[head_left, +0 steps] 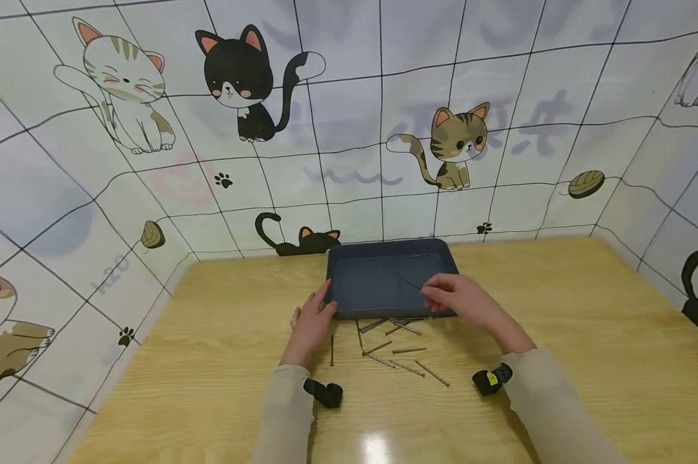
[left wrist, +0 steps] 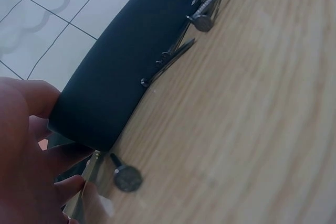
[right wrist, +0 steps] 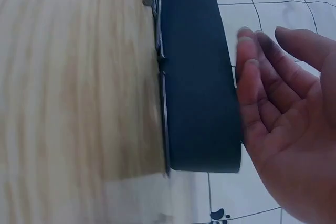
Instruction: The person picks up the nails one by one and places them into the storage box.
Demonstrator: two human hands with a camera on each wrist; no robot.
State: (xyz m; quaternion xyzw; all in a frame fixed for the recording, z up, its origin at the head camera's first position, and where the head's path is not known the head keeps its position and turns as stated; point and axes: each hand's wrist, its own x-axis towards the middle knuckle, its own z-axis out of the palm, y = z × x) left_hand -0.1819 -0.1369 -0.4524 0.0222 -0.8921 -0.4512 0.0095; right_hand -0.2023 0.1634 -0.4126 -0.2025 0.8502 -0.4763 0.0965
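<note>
Metal is what the thin grey nail (head_left: 409, 282) is made of, so I think it is stiff and light, a bit slippery, and sharp at one end. It is up over the inside of the dark blue plastic tray (head_left: 349, 247), pinched near one end by the right hand (head_left: 454, 298). In the head view the thumb and first finger are pressed together on it; in the right wrist view the fingers (right wrist: 261, 82) look loose and the nail cannot be seen. The middle of the shaft is probably the safest place to hold, away from the point.

More loose grey nails (head_left: 396, 351) lie flat on the light wooden counter (head_left: 557, 322), just in front of the tray, some touching its near wall. Flat nails are hard to pick up (they sit so low), so rolling one or tipping up its round head may help.

Over on the other side, the left hand (head_left: 310, 320) rests against the tray's near left corner with its fingers fairly straight, touching the wall. In the left wrist view a fingertip (left wrist: 67, 186) is close to one nail head (left wrist: 127, 177).

That tray looks light and may slide if pushed. Its wall is low, so a hand has to lift only a little to get over it. Open counter spreads to both sides, and the cat-picture wall (head_left: 349, 129) stands right behind the tray.
</note>
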